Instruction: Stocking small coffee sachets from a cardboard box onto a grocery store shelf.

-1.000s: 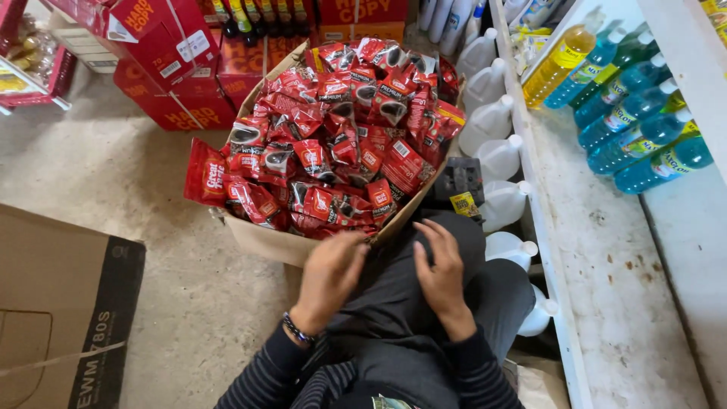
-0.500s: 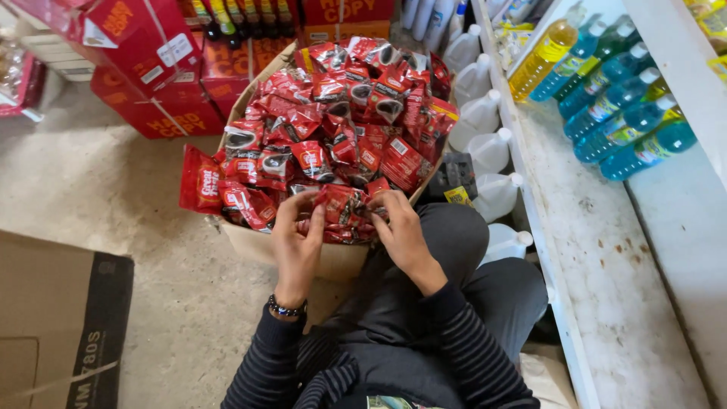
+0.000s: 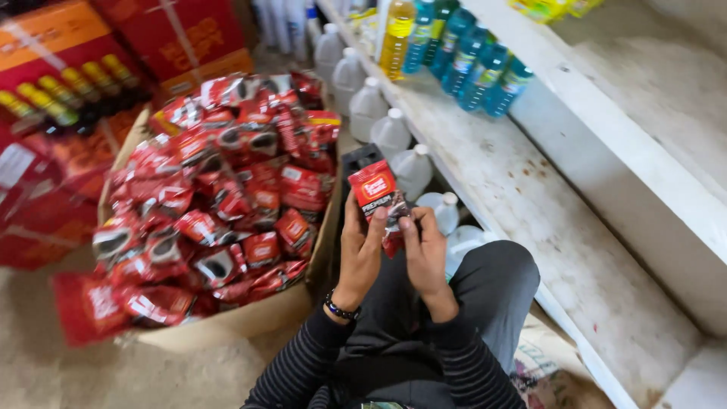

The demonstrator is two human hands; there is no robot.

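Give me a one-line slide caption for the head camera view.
Both hands, left hand and right hand, hold a red packet beside a packet-filled cardboard box.

Dusty floor [image 3: 68, 371] carries open cardboard box [image 3: 250, 322] of red packets; white shelf [image 3: 545, 204] carries coloured bottles [image 3: 462, 57].

Red sachet strip [image 3: 376, 194], upright between both hands

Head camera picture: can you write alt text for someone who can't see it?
Both hands, left hand and right hand, hold up a red snack packet over the person's lap. A cardboard box heaped with the same packets sits beside a white shelf of bottles.
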